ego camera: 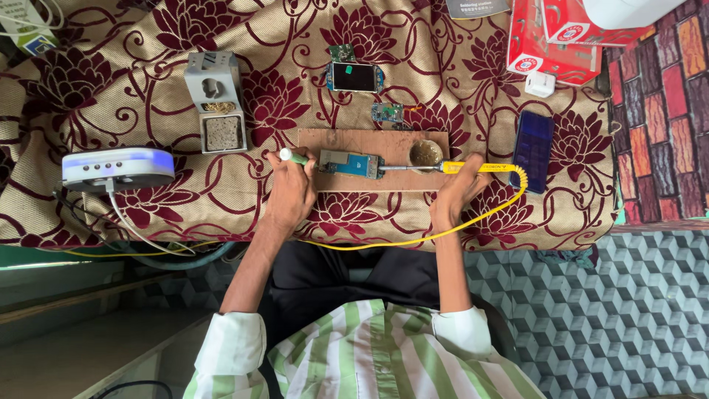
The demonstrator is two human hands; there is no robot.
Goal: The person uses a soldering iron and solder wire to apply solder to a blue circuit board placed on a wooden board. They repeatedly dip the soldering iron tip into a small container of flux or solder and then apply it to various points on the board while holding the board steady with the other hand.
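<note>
A brown wooden board (413,181) lies on a table draped in a maroon flowered cloth (295,81). On the board rests a small blue circuit board (351,164). My left hand (290,193) grips a green-handled tool (293,156) whose tip reaches the circuit board's left end. My right hand (458,191) holds a yellow soldering iron (473,168), its metal tip pointing left toward the circuit board. A round tin of flux (426,154) sits on the board just above the iron's shaft.
A grey soldering stand with sponge (216,103) stands at the left, beside a white-blue device (118,168) with cables. Further back lie a screen module (354,76) and a small circuit piece (387,112). A dark phone (532,150), red boxes (550,44) and a white adapter (540,83) are at right.
</note>
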